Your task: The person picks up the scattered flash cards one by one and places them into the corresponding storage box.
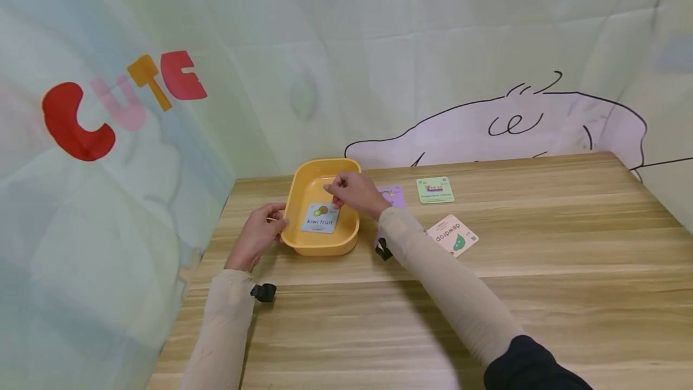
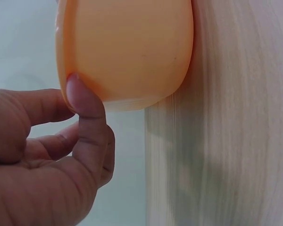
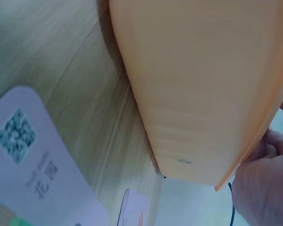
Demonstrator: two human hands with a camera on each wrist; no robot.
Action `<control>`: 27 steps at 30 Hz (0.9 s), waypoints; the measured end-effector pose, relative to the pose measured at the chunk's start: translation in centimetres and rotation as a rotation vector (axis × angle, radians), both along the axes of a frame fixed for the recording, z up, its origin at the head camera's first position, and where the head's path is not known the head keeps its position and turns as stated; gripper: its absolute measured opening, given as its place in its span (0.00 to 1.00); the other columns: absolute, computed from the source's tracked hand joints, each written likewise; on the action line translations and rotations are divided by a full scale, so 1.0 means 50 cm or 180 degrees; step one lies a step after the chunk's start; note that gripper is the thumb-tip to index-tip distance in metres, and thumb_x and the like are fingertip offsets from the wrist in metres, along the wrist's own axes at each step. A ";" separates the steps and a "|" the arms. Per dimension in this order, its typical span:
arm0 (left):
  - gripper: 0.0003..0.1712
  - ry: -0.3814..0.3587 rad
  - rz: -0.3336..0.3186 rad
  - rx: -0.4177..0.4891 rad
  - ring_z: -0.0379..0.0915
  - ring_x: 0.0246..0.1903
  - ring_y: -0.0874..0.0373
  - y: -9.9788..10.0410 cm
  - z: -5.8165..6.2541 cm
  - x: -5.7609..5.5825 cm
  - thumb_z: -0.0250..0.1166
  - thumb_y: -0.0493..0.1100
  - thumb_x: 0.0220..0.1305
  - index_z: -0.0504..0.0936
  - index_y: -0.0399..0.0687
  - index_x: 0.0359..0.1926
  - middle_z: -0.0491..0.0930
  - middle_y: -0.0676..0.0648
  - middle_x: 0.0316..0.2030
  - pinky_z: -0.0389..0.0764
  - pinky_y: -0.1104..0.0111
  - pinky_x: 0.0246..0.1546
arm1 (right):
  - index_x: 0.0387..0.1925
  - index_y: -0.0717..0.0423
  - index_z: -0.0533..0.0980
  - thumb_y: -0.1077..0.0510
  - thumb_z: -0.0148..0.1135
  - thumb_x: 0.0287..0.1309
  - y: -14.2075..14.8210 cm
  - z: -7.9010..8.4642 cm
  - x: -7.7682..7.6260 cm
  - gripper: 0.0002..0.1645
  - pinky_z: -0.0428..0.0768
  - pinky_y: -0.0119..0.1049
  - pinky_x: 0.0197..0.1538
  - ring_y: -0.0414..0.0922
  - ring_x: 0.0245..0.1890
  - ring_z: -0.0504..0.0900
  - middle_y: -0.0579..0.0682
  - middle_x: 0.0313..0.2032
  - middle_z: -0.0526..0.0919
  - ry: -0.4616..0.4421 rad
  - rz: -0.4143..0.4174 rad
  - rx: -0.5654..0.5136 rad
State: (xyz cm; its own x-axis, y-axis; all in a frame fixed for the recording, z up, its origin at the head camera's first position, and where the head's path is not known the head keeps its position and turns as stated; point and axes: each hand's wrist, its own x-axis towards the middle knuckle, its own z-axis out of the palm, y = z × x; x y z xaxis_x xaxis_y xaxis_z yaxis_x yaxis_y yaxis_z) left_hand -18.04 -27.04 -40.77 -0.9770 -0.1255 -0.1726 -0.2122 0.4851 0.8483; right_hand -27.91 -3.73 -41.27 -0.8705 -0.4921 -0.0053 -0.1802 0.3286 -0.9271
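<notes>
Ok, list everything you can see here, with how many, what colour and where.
tray: one, orange-yellow, on the table's far left.
kiwi fruit card: one, pale blue, lying in the tray.
purple card: one, right of the tray, partly hidden by the right arm.
green card: one, further right.
dewdrop card: one, white with a green drop, nearer than the green card.
table: one, light wood.
left hand: touches the tray's left side.
right hand: over the tray, fingers curled.
</notes>
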 end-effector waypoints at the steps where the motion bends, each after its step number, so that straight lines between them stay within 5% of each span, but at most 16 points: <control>1: 0.24 0.0002 -0.0003 0.0001 0.72 0.38 0.50 0.000 0.001 0.000 0.54 0.36 0.76 0.69 0.36 0.70 0.68 0.40 0.49 0.82 0.69 0.32 | 0.34 0.56 0.75 0.47 0.62 0.70 0.000 0.000 -0.001 0.17 0.84 0.46 0.51 0.56 0.36 0.88 0.52 0.29 0.83 -0.0030 0.0020 -0.0048; 8: 0.24 -0.0001 -0.0002 -0.0012 0.72 0.39 0.50 -0.001 0.003 0.002 0.54 0.36 0.76 0.70 0.37 0.70 0.68 0.40 0.49 0.82 0.69 0.33 | 0.35 0.57 0.75 0.46 0.63 0.70 0.007 -0.004 -0.005 0.17 0.85 0.44 0.51 0.57 0.38 0.87 0.54 0.34 0.83 0.0008 0.0302 -0.0153; 17: 0.24 -0.0010 -0.0008 0.0030 0.72 0.38 0.51 0.003 0.001 0.000 0.54 0.36 0.76 0.70 0.37 0.70 0.68 0.40 0.49 0.82 0.69 0.31 | 0.37 0.49 0.79 0.45 0.64 0.69 0.015 -0.005 -0.002 0.13 0.80 0.35 0.46 0.50 0.42 0.83 0.49 0.38 0.86 0.0385 0.0583 0.0161; 27: 0.24 0.0005 0.0000 0.0014 0.72 0.39 0.49 0.002 0.002 0.001 0.54 0.35 0.76 0.70 0.37 0.70 0.68 0.40 0.49 0.82 0.69 0.32 | 0.43 0.52 0.81 0.55 0.64 0.69 0.017 0.004 0.010 0.06 0.77 0.38 0.62 0.39 0.50 0.80 0.44 0.44 0.85 0.0892 0.1295 0.0387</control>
